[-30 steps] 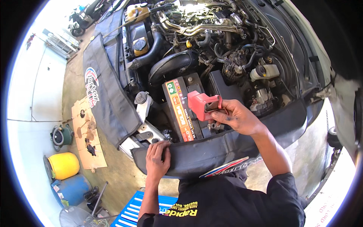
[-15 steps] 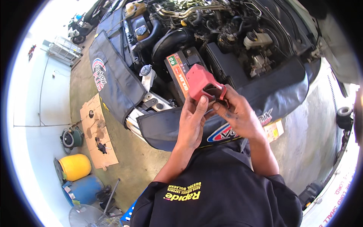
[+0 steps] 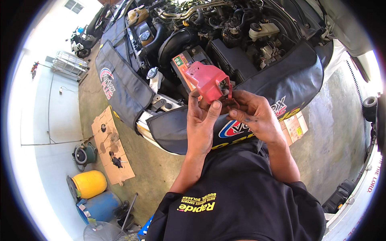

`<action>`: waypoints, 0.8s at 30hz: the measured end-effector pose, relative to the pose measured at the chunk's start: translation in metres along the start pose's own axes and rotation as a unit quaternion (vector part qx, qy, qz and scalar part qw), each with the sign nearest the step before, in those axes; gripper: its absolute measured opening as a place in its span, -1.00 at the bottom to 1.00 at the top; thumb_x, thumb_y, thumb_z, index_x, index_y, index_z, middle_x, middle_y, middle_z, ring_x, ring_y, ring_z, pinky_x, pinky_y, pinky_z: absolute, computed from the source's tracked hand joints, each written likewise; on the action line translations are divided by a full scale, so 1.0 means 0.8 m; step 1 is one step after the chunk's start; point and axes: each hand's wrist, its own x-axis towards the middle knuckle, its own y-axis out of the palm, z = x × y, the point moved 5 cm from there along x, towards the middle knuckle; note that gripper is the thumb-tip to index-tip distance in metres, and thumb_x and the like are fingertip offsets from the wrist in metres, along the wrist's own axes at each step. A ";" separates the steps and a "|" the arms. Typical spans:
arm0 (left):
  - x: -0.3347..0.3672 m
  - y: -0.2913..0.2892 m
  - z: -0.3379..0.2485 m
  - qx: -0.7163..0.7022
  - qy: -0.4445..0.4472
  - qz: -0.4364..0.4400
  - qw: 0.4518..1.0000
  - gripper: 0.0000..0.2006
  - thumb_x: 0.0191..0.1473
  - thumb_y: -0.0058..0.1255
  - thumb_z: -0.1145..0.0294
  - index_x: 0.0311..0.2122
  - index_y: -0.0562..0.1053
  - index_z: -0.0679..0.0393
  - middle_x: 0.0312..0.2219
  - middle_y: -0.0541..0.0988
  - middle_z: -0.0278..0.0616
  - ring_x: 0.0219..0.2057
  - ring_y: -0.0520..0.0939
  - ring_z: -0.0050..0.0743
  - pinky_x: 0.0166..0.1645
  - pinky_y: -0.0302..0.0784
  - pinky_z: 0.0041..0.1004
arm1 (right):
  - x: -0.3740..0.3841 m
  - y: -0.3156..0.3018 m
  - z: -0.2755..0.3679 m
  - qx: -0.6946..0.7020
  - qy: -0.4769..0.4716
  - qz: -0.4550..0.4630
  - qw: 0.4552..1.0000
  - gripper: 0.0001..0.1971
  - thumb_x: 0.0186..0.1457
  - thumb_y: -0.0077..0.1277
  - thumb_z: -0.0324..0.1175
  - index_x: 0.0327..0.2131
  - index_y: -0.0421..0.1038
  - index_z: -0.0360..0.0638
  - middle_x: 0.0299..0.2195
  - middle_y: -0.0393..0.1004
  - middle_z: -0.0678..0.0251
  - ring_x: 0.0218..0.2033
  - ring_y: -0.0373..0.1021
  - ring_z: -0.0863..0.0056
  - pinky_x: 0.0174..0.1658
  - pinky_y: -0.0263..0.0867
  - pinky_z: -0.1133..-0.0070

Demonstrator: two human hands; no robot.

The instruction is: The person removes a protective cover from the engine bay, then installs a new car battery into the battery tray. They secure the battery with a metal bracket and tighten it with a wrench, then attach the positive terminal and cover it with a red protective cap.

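Between my two hands is a red plastic cover (image 3: 206,79), boxy with an open-sided end, held up in front of the engine bay. My left hand (image 3: 203,116) grips its lower left edge, thumb on the near side. The fingers of my right hand (image 3: 255,114) close round the lower right part, near a thin strap-like piece of it. Partly hidden behind the cover is a car battery (image 3: 183,66) with an orange label. Beside the battery sits a long black box (image 3: 233,60).
Black fender covers (image 3: 124,76) drape the car's front edges. A white-capped reservoir (image 3: 152,74) stands left of the battery. On the floor at left lies cardboard (image 3: 108,140) with dark parts, near yellow (image 3: 89,184) and blue (image 3: 102,207) drums. A carton (image 3: 295,127) is at right.
The red cover has turned in my hands, so more of its open side and strap shows. My view has shifted a little; both hands still hold the cover.
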 end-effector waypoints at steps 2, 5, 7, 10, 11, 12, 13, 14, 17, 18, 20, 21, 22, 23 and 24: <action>-0.006 0.005 -0.004 0.008 -0.010 -0.002 1.000 -0.44 0.34 0.07 0.48 0.33 0.13 0.20 0.11 0.54 0.01 0.16 0.56 -0.23 0.26 0.44 -0.20 | -0.003 -0.002 -0.001 -0.016 -0.001 0.008 1.000 -0.57 0.32 0.14 -0.45 0.20 0.38 -0.43 -0.01 0.59 0.17 0.00 0.56 0.46 0.05 0.49 0.50; -0.011 0.005 -0.009 0.014 -0.026 0.008 1.000 -0.45 0.33 0.05 0.54 0.33 0.13 0.21 0.07 0.55 0.00 0.16 0.56 -0.31 0.26 0.46 -0.29 | -0.005 -0.001 -0.004 -0.036 -0.004 0.039 0.999 -0.57 0.36 0.11 -0.36 0.19 0.40 -0.44 -0.06 0.61 0.18 -0.06 0.59 0.46 0.00 0.50 0.52; -0.009 -0.002 -0.008 0.057 -0.004 0.017 0.998 -0.49 0.34 0.00 0.60 0.31 0.14 0.21 0.03 0.56 -0.02 0.13 0.58 -0.36 0.22 0.54 -0.35 | -0.008 0.002 -0.005 -0.033 0.010 0.060 0.998 -0.55 0.38 0.09 -0.29 0.19 0.41 -0.43 -0.10 0.63 0.19 -0.10 0.61 0.45 -0.04 0.50 0.53; -0.006 -0.004 -0.015 0.093 0.013 0.039 0.995 -0.51 0.33 -0.01 0.63 0.30 0.18 0.23 0.02 0.56 -0.06 0.11 0.60 -0.38 0.19 0.57 -0.37 | -0.009 0.003 -0.004 -0.023 0.008 0.066 0.998 -0.52 0.39 0.07 -0.20 0.19 0.41 -0.42 -0.12 0.62 0.19 -0.15 0.63 0.43 -0.10 0.50 0.54; -0.003 -0.005 -0.014 0.099 0.013 0.040 0.994 -0.55 0.32 0.01 0.62 0.27 0.24 0.25 0.03 0.56 -0.06 0.10 0.60 -0.39 0.19 0.57 -0.37 | -0.008 0.002 -0.002 -0.017 0.000 0.067 0.998 -0.50 0.39 0.06 -0.18 0.20 0.41 -0.42 -0.13 0.62 0.19 -0.16 0.63 0.43 -0.12 0.51 0.54; -0.001 -0.005 -0.014 0.105 0.014 0.041 0.994 -0.59 0.32 0.03 0.62 0.23 0.29 0.27 0.03 0.57 -0.07 0.08 0.61 -0.40 0.19 0.57 -0.37 | -0.006 0.001 -0.001 -0.011 -0.008 0.069 0.998 -0.49 0.39 0.06 -0.15 0.20 0.40 -0.41 -0.13 0.62 0.19 -0.17 0.64 0.42 -0.14 0.51 0.54; 0.001 -0.005 -0.013 0.111 0.014 0.042 0.993 -0.62 0.31 0.05 0.61 0.20 0.34 0.30 0.04 0.57 -0.08 0.07 0.62 -0.41 0.19 0.57 -0.37 | -0.005 0.000 0.001 -0.005 -0.016 0.070 0.997 -0.47 0.39 0.05 -0.13 0.20 0.40 -0.41 -0.13 0.62 0.19 -0.18 0.64 0.41 -0.15 0.51 0.54; 0.003 -0.004 -0.015 0.118 0.013 0.041 0.992 -0.67 0.31 0.06 0.60 0.15 0.39 0.31 0.04 0.57 -0.08 0.07 0.62 -0.42 0.19 0.57 -0.38 | -0.003 -0.001 0.004 -0.004 -0.021 0.068 0.997 -0.46 0.39 0.06 -0.11 0.20 0.40 -0.42 -0.14 0.62 0.19 -0.19 0.64 0.41 -0.17 0.51 0.53; 0.008 -0.001 -0.021 0.127 0.019 0.029 0.991 -0.81 0.28 0.13 0.57 -0.02 0.54 0.35 0.07 0.56 -0.08 0.05 0.64 -0.42 0.18 0.58 -0.37 | 0.002 -0.002 0.014 -0.003 -0.038 0.060 0.997 -0.43 0.37 0.06 -0.06 0.17 0.41 -0.43 -0.15 0.63 0.18 -0.22 0.65 0.41 -0.19 0.51 0.54; 0.010 0.003 -0.023 0.124 0.027 0.031 0.991 -0.81 0.28 0.14 0.57 -0.03 0.54 0.35 0.08 0.56 -0.08 0.05 0.64 -0.41 0.18 0.58 -0.37 | 0.003 -0.002 0.016 -0.004 -0.045 0.054 0.998 -0.43 0.36 0.07 -0.05 0.16 0.42 -0.43 -0.16 0.63 0.19 -0.23 0.65 0.41 -0.20 0.51 0.54; 0.013 0.006 -0.024 0.115 0.039 0.032 0.992 -0.81 0.27 0.15 0.58 -0.03 0.55 0.34 0.08 0.56 -0.08 0.06 0.65 -0.39 0.18 0.58 -0.37 | 0.003 -0.002 0.017 -0.005 -0.051 0.039 0.998 -0.42 0.35 0.08 -0.02 0.13 0.43 -0.44 -0.18 0.63 0.19 -0.24 0.65 0.42 -0.21 0.51 0.55; 0.013 0.007 -0.024 0.121 0.044 0.036 0.991 -0.81 0.26 0.16 0.58 -0.04 0.56 0.33 0.08 0.56 -0.08 0.06 0.65 -0.38 0.17 0.59 -0.37 | 0.002 -0.002 0.017 -0.003 -0.054 0.032 0.998 -0.41 0.35 0.09 -0.02 0.13 0.43 -0.44 -0.18 0.63 0.20 -0.24 0.65 0.42 -0.21 0.50 0.55; 0.014 0.009 -0.025 0.126 0.050 0.039 0.990 -0.82 0.26 0.17 0.58 -0.04 0.56 0.33 0.08 0.56 -0.08 0.06 0.65 -0.37 0.17 0.59 -0.37 | 0.001 -0.003 0.018 -0.001 -0.056 0.026 0.998 -0.41 0.34 0.10 -0.02 0.13 0.43 -0.45 -0.19 0.63 0.20 -0.25 0.65 0.43 -0.22 0.50 0.56; 0.012 0.010 -0.025 0.131 0.056 0.040 0.989 -0.82 0.25 0.18 0.58 -0.05 0.57 0.33 0.08 0.56 -0.08 0.06 0.65 -0.36 0.17 0.59 -0.37 | -0.001 -0.002 0.018 0.000 -0.056 0.022 0.998 -0.41 0.34 0.11 -0.03 0.13 0.42 -0.45 -0.19 0.63 0.21 -0.26 0.64 0.44 -0.22 0.50 0.56; 0.010 0.011 -0.025 0.128 0.060 0.039 0.989 -0.82 0.24 0.18 0.59 -0.06 0.57 0.33 0.08 0.56 -0.08 0.06 0.65 -0.36 0.17 0.59 -0.38 | -0.002 -0.001 0.017 0.001 -0.057 0.012 0.998 -0.41 0.33 0.12 -0.04 0.13 0.42 -0.46 -0.20 0.63 0.21 -0.26 0.64 0.44 -0.23 0.49 0.57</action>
